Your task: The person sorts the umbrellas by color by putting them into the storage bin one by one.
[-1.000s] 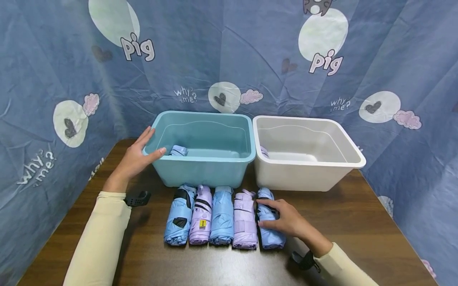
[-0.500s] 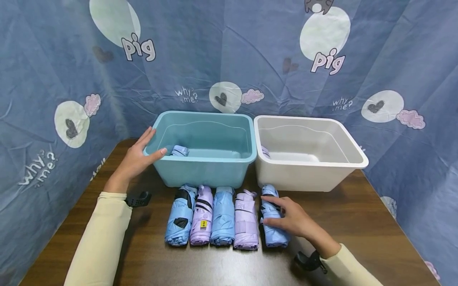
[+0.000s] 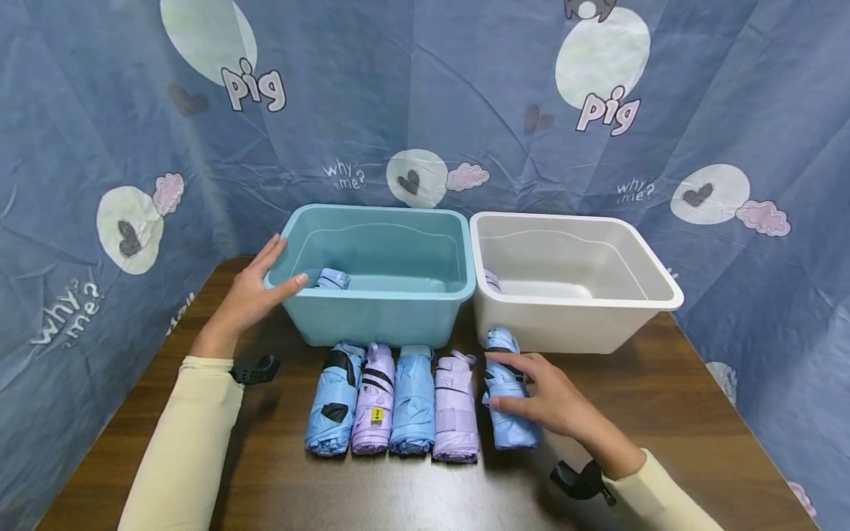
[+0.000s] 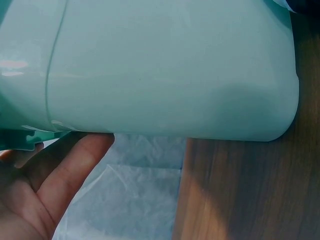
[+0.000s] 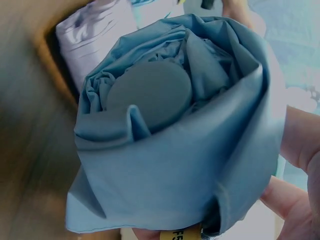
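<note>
My right hand [image 3: 556, 398] grips a folded blue umbrella [image 3: 513, 429] across its middle, thumb on the near left side, in front of the white bin. In the right wrist view the umbrella's rolled end [image 5: 175, 170] fills the picture, with fingers at its right side. My left hand [image 3: 251, 296] rests on the left end of the teal bin [image 3: 372, 318], its fingers spread and straight along the outside and the thumb near the front rim. To the left of the held umbrella lie a lilac umbrella [image 3: 455, 420], a blue umbrella [image 3: 412, 405], another lilac umbrella [image 3: 373, 413] and another blue umbrella [image 3: 330, 405].
The white bin [image 3: 571, 328] stands beside the teal one, rims touching or nearly so. A blue umbrella [image 3: 332, 279] lies inside the teal bin, and a lilac item [image 3: 491, 280] shows partly in the white bin. Behind the wooden table [image 3: 412, 501] hangs a printed blue cloth [image 3: 372, 88].
My right hand has drawn the blue umbrella right, away from the lilac one, and a little up towards the white bin. My left hand has stayed on the teal bin.
</note>
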`<state>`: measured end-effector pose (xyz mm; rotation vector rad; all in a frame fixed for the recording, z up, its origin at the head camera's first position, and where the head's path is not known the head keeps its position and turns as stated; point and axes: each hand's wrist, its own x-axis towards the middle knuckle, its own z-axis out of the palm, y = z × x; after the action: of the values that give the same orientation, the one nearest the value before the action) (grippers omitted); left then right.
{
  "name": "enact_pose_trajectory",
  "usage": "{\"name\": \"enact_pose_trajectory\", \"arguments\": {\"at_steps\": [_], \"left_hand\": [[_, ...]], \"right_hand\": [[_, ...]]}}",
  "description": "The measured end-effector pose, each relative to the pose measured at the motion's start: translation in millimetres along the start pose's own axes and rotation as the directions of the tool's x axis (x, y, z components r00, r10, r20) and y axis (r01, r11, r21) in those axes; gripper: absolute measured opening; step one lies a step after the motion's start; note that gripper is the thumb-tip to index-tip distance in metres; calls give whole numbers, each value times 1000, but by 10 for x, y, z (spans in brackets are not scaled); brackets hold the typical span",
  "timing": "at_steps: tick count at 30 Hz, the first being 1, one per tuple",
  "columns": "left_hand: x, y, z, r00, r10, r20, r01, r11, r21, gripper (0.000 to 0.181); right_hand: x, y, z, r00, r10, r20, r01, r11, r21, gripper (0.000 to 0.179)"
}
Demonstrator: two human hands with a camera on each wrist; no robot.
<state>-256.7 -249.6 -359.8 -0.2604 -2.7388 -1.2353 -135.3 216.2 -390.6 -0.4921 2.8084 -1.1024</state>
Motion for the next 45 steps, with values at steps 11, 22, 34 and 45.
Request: {"name": "enact_pose_trajectory", "arguments": {"at_steps": [11,22,34,45], "left_hand": [[7,17,0,1000,4,-1,-4,1000,-13,86],[5,22,-6,1000,3,-6,-4,1000,-30,86],[0,-4,1,1000,2,-8,-2,1000,-24,88],[-19,27,-10,1000,-10,0,10,1000,-13,89]], "right_hand": [[-50,-205,-96,997,-69,-23,69,998,-2,61],[-95,-416,-259,989,-145,-20,147,986,81,61],[-37,-669,-432,975,-222,11,221,973,60,62],[257,-923,-524,960,-270,79,260,959,115,61]]}}
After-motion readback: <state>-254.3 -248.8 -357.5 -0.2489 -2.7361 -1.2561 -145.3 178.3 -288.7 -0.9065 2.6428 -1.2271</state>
